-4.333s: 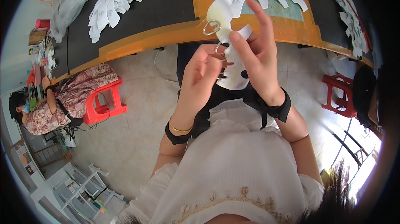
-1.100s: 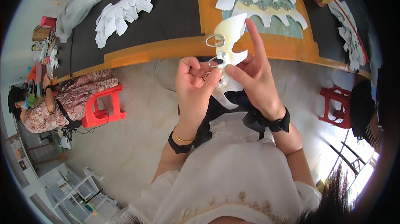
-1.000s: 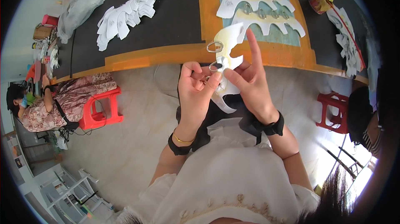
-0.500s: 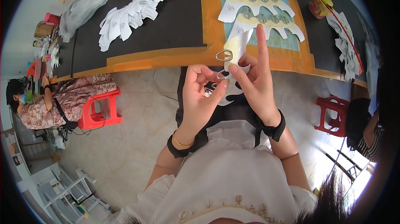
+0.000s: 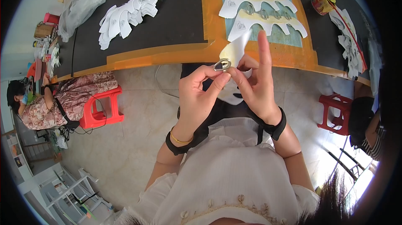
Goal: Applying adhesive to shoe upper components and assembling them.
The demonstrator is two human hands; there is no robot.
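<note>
Above my lap, just off the table's front edge, I hold a white scalloped cut-out piece (image 5: 235,52) with a yellowish band. My right hand (image 5: 260,93) grips it between thumb and curled fingers, its index finger pointing straight up. The thumb and index finger of my left hand (image 5: 197,95) pinch at an oval metal ring (image 5: 222,64) against the yellowish band; whether a second ring overlaps it I cannot tell. Part of the piece hangs below, hidden behind my fingers. Two similar white pieces (image 5: 239,25) with several metal rings along their yellowish edges lie ahead on a blue-green mat (image 5: 293,41).
A fanned stack of white cut-outs (image 5: 130,11) lies at left, near a clear plastic bag (image 5: 83,5). On the right are a yellow-rimmed tub (image 5: 322,1), a red stick (image 5: 349,34) and more cut-outs (image 5: 345,45). People sit at both sides, by red stools (image 5: 102,108).
My left hand has moved slightly up, bringing its ring to the one on the piece. The piece has tilted a little, and my right index finger stays raised.
</note>
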